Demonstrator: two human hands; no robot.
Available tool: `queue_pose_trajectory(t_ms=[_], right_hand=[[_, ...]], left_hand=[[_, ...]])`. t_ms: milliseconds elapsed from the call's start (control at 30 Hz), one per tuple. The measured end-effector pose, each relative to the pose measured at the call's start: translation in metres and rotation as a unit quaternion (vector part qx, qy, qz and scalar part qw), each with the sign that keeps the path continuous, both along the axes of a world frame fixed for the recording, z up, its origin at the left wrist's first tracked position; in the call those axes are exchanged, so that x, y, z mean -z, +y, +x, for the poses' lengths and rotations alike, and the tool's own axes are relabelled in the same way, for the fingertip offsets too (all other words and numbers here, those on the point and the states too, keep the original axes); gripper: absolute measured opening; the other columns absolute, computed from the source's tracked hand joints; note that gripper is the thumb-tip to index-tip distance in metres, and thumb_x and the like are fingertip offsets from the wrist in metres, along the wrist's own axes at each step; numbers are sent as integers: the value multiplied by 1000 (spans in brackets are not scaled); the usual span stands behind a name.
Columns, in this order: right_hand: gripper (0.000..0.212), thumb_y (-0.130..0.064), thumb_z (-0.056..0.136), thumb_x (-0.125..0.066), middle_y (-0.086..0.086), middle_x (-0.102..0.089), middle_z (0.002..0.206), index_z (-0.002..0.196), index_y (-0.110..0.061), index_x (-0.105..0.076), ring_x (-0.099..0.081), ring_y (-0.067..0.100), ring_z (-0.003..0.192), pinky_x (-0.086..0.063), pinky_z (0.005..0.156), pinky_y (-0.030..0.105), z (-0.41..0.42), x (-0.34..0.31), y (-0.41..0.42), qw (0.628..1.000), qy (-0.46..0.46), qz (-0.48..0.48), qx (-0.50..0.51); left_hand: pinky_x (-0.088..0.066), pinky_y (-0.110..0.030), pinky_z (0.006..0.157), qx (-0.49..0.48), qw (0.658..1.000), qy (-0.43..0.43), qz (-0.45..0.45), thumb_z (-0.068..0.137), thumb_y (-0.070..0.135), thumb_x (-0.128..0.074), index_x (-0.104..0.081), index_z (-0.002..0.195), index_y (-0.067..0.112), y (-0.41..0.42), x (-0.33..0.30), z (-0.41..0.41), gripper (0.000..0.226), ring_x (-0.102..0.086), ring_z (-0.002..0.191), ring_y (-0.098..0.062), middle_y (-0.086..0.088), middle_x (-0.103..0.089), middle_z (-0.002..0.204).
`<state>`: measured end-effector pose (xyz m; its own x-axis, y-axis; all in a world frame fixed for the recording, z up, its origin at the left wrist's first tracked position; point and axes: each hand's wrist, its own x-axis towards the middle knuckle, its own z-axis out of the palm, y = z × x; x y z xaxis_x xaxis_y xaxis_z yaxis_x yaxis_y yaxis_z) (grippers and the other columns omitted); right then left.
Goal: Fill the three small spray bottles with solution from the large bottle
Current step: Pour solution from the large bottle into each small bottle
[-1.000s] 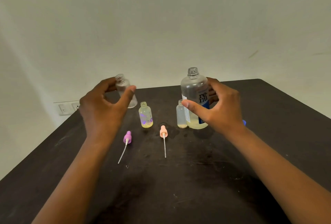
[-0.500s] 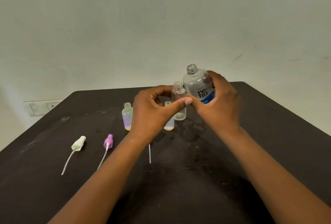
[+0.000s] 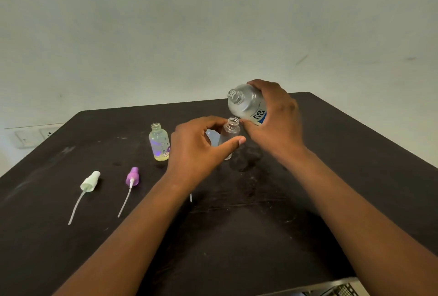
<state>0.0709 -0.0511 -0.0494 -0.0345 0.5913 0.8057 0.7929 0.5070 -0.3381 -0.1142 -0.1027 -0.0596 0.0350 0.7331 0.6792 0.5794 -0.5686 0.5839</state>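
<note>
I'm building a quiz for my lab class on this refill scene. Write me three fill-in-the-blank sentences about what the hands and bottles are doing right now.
1. The right hand tilts the large clear bottle with the blue label, whose cap is ____.
2. The left hand holds the small clear ____ bottle.
3. The white spray pump lies on the dark table to the ____ of the purple spray pump.

Missing words: off; spray; left

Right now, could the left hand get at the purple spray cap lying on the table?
Probably not at once: the left hand is holding a clear small bottle under the tilted large bottle. Otherwise the way looks free: the purple cap lies in the open beside that forearm.
</note>
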Motion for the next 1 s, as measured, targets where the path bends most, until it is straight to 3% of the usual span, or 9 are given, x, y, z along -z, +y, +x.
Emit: queue_pose_trajectory(t_ms=[300, 467, 633, 1000], right_hand=[[68, -20, 70, -89, -5, -68, 122, 131, -24, -58, -64, 19, 110, -53, 95, 44, 0, 2, 1, 999, -30, 35, -5], [79, -17, 68, -93, -4, -68, 132, 138, -24, -59, -63, 21, 121, -50, 103, 43, 2, 2, 1, 1000, -8, 30, 1], [78, -12, 66, -92, -6, -68, 132, 137, -25, -62, -62, 20, 122, -50, 102, 45, 3, 3, 2, 999, -5, 31, -4], [77, 6, 61, -73, -6, -69, 128, 131, -25, -65, -61, 22, 125, -49, 100, 48, 2, 3, 3, 998, -40, 55, -7]], left_hand=[[-36, -11, 61, -8, 1000, -19, -16, 76, 49, -89, -81, 99, 28, 2, 6, 2, 32, -54, 57, 13, 23, -68, 73], [-42, -17, 63, -11, 999, -39, -33, 77, 48, -89, -81, 97, 28, 3, 7, 2, 29, -58, 60, 11, 19, -75, 83], [-60, -40, 74, -12, 996, -59, -60, 78, 45, -88, -81, 87, 32, 4, 7, 2, 18, -72, 83, -4, 21, -77, 84], [-61, -36, 74, -16, 997, -37, -68, 78, 50, -87, -81, 89, 29, 3, 8, 2, 25, -72, 81, -4, 17, -77, 84]])
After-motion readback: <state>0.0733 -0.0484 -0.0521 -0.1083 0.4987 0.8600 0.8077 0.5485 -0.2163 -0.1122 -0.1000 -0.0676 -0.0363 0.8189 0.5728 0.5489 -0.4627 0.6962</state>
